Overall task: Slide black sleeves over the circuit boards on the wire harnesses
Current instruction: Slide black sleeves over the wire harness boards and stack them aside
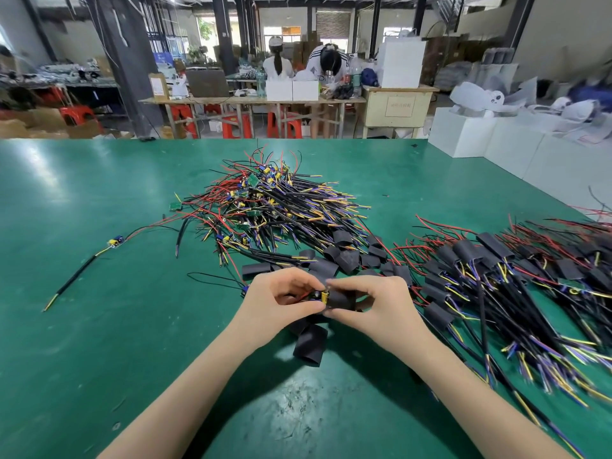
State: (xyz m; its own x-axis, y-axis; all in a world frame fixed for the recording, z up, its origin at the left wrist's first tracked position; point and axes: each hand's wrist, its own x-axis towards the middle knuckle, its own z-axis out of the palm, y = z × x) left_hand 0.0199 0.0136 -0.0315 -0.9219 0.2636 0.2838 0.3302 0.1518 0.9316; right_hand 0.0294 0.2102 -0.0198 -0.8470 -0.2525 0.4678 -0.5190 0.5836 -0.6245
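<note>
Center of the frame, low: my left hand (268,304) pinches the little circuit board (316,297) by its edges, my right hand (381,308) pinches a black sleeve (341,299) at its mouth. The sleeve looks soft and floppy, so I'd keep it squeezed open. The board seems light, with fragile parts, so hold the edges, not the yellow capacitor (325,294).

A black sleeve (341,299) lies sideways above the green worktop (99,326), its open end meeting a small circuit board (318,296) with a yellow capacitor. More flat black sleeves (344,256) lie scattered just behind and one (310,345) in front. A tangled heap of unsleeved harnesses (275,203) sits farther back; sleeved harnesses (503,279) lie piled to the right.
</note>
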